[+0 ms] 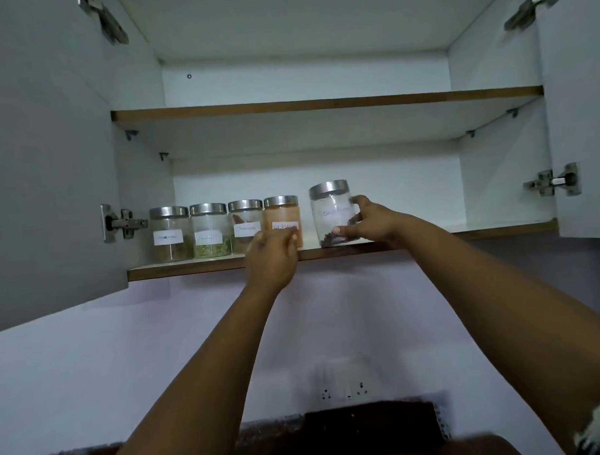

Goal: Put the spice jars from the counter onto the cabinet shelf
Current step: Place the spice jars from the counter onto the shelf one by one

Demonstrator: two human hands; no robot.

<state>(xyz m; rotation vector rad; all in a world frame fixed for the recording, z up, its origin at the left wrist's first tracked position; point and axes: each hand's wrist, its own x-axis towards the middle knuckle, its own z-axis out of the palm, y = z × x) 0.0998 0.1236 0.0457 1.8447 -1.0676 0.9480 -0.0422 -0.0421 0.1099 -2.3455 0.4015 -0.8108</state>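
Observation:
Several labelled glass spice jars with steel lids stand in a row on the lower cabinet shelf (496, 228). From the left they hold green herbs (171, 233), green pods (210, 230), brown sticks (245, 222) and orange powder (281, 212). My right hand (370, 221) grips a mostly clear jar (330, 212) with dark bits at its bottom; it leans slightly, its base at the shelf's front. My left hand (271, 259) hovers in front of the orange jar with loosely curled fingers, holding nothing.
Both cabinet doors (48, 168) hang open at left and right. An upper shelf (321, 102) is bare. Below are a pale wall with a socket plate (345, 392) and a dark counter edge (366, 425).

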